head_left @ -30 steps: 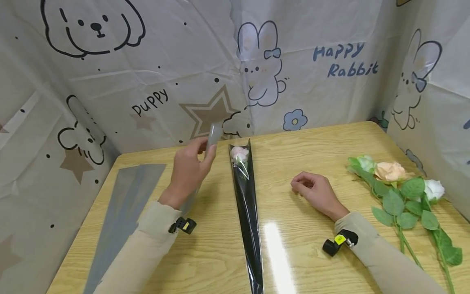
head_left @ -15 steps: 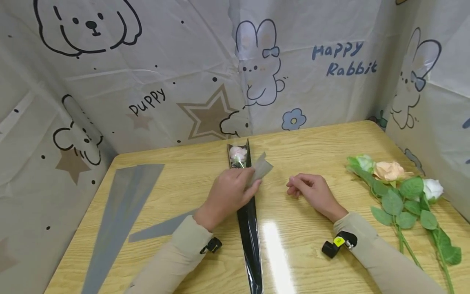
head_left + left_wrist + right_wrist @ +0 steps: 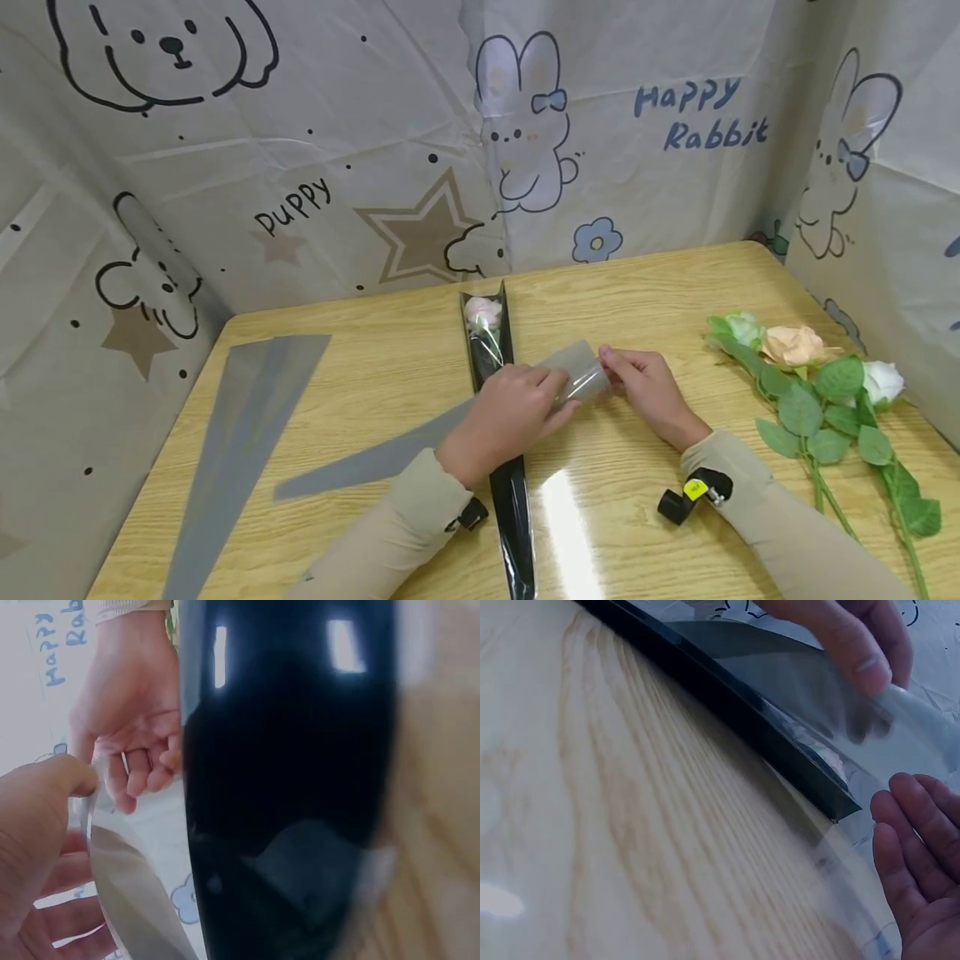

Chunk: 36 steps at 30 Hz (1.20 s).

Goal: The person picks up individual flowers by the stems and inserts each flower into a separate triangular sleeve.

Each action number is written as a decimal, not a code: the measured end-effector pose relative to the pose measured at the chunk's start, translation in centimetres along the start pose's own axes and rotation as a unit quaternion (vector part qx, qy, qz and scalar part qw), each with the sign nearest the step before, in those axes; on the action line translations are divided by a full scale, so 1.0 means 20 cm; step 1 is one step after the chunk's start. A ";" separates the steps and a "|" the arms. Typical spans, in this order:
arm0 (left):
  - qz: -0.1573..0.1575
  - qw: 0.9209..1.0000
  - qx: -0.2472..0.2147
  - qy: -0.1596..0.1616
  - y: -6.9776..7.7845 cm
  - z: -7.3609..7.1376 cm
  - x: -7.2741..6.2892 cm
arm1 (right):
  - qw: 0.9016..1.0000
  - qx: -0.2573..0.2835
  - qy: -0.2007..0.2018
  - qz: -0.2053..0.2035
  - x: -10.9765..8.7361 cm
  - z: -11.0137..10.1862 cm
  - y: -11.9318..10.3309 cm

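Observation:
My left hand [image 3: 506, 417] pinches a grey translucent flower sleeve [image 3: 390, 448] near its wide end, thumb on one side and fingers on the other. The sleeve lies slantwise across a pink rose [image 3: 482, 313] wrapped in a black, clear-fronted sleeve [image 3: 513, 525]. At the wide end is my right hand [image 3: 648, 392], its thumb tip at the sleeve's corner. In the right wrist view the right hand's fingers [image 3: 911, 825] are fairly straight, just beside the film; its thumb is out of that view. In the left wrist view the black sleeve [image 3: 289, 735] fills the middle.
More grey sleeves [image 3: 240, 442] lie stacked at the left of the wooden table [image 3: 637, 292]. To the right lie loose artificial roses, one peach [image 3: 797, 344], one white [image 3: 883, 382] and one pale green [image 3: 744, 328]. A printed cloth [image 3: 420, 92] hangs behind and at both sides.
My left hand has carried the grey sleeve from the left, lowering it rightward across the wrapped rose toward the right hand. The right hand has barely moved; its thumb now meets the sleeve's corner.

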State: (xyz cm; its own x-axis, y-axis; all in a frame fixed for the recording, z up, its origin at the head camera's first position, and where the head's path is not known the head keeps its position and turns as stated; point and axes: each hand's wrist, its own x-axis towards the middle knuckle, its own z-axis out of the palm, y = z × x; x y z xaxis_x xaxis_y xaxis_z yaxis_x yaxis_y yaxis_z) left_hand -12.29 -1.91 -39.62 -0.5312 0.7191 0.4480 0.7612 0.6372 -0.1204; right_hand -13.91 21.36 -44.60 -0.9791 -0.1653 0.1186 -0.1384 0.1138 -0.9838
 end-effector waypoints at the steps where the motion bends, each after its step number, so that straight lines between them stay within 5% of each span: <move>1: -0.001 1.000 0.001 -0.004 0.01 0.01 0.00 | 1.000 0.001 0.004 0.003 0.00 0.00 0.00; 8: -0.013 1.000 0.004 -0.027 0.03 0.04 0.02 | 1.000 -0.018 0.017 -0.009 0.00 -0.03 0.00; 14: -0.061 0.996 -0.049 -0.048 0.04 0.04 0.03 | 0.998 -0.051 0.024 -0.015 0.00 -0.02 0.00; 25: -0.128 0.982 -0.140 -0.012 0.04 0.08 0.10 | 0.997 -0.068 0.020 -0.013 0.01 -0.02 0.02; 36: -0.164 0.956 -0.240 -0.043 0.01 0.12 0.10 | 0.998 -0.064 0.014 -0.017 0.01 -0.03 0.03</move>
State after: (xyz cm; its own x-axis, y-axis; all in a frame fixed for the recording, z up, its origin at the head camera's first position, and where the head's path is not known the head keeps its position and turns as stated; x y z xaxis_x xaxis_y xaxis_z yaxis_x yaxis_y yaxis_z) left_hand -14.13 0.30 -40.77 -0.7830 0.5366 0.3146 0.6210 0.6461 0.4437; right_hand -14.22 21.94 -45.17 -0.9773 -0.1430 0.1562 -0.1867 0.2329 -0.9544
